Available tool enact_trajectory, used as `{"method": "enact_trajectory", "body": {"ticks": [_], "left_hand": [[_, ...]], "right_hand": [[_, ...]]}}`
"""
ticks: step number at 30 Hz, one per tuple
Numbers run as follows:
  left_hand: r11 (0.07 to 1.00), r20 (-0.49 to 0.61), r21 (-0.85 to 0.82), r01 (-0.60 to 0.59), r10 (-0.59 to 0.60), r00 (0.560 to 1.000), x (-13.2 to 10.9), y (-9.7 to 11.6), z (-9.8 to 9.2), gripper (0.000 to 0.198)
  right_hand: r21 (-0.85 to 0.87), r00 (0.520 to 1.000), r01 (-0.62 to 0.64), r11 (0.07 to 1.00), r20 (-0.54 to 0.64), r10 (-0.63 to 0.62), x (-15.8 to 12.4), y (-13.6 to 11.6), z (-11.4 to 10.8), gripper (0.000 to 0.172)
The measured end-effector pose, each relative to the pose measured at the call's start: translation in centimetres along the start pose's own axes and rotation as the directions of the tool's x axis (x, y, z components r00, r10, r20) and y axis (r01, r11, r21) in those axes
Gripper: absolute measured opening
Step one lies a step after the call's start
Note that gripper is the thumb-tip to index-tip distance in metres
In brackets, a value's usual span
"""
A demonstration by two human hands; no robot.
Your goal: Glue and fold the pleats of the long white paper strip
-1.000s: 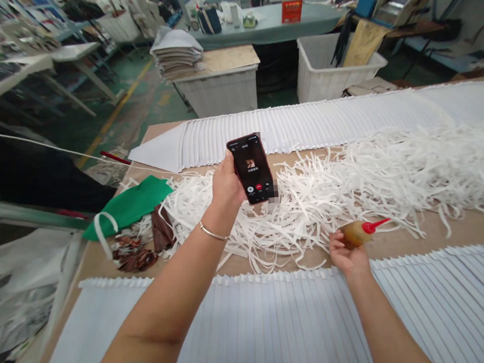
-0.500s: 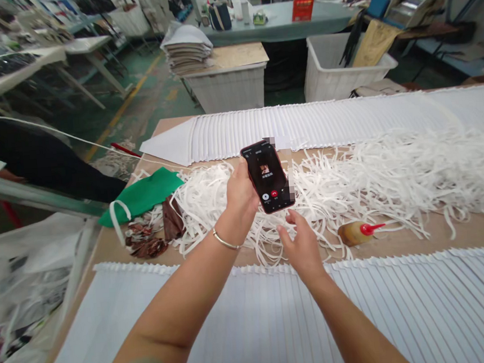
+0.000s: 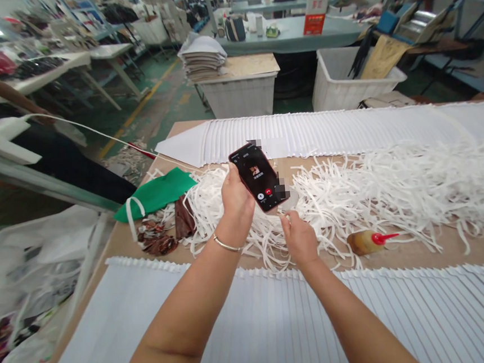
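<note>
A smartphone (image 3: 255,174) with a dark call screen and a red hang-up button rests in my left hand (image 3: 237,196), whose fingers are closed around its left edge. Just below the phone's lower right corner is my right hand (image 3: 301,237). Its fingers are curled with thumb and fingertips together; whatever they pinch, if anything, cannot be made out. Beneath both hands lies a heap of white strips (image 3: 353,194) on a brown table (image 3: 426,250). A glue-like bottle (image 3: 366,242) with a red nozzle lies on its side to the right.
Pleated white sheets (image 3: 245,317) cover the near side, and another pleated row (image 3: 305,133) runs along the far side. Green cloth (image 3: 158,191) and brown scraps (image 3: 157,237) lie left. Beyond stand white bins (image 3: 238,97). A person in dark clothing (image 3: 65,146) is at left.
The phone has tilted and moved slightly left with my left hand. My right hand's fingers, spread before, have curled together. The view has shifted, showing more of the room.
</note>
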State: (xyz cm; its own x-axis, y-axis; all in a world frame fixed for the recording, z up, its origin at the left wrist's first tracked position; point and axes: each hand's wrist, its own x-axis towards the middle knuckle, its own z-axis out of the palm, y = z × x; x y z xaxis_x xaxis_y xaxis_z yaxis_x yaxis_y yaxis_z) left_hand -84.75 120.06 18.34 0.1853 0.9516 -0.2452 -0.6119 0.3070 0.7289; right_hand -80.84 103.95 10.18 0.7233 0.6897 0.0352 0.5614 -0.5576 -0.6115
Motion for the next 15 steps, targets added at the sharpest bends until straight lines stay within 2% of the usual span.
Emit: {"method": "enact_trajectory", "body": {"ticks": [2,4,7,9,11,13,15], "left_hand": [[1.0,-0.001,0.003,-0.008,0.008,1.0,0.4,1.2,-0.6,0.038],[1.0,0.025,0.02,0.018,-0.018,1.0,0.1,2.1,-1.2,0.038],[0.997,0.093,0.035,0.066,-0.069,0.993,-1.8,2.8,-1.8,0.039],[0.996,0.124,0.042,0.084,-0.088,0.988,-4.1,3.1,-2.0,0.038],[0.994,0.126,0.058,0.089,-0.096,0.987,-7.2,3.8,-2.2,0.035],[0.993,0.12,0.081,0.085,-0.094,0.988,-11.0,5.0,-2.7,0.029],[0.991,0.115,0.116,0.064,-0.077,0.99,-15.2,7.1,-3.9,0.024]], "right_hand": [[0.208,0.993,0.006,0.978,-0.117,0.018,0.4,0.4,-1.2,0.041],[0.456,0.988,0.033,0.889,-0.151,0.041,0.2,0.2,-2.8,0.046],[0.721,0.999,-0.044,0.691,0.048,0.013,-1.5,-0.9,-4.9,0.05],[0.82,0.988,-0.136,0.556,0.15,0.021,-3.3,-1.8,-5.7,0.053],[0.895,0.982,-0.188,0.405,0.186,0.045,-5.1,-2.4,-6.3,0.053],[0.939,0.978,-0.208,0.275,0.202,0.048,-7.0,-2.6,-7.3,0.049],[0.96,0.977,-0.21,0.185,0.213,0.007,-9.0,-2.7,-9.0,0.042]]}}
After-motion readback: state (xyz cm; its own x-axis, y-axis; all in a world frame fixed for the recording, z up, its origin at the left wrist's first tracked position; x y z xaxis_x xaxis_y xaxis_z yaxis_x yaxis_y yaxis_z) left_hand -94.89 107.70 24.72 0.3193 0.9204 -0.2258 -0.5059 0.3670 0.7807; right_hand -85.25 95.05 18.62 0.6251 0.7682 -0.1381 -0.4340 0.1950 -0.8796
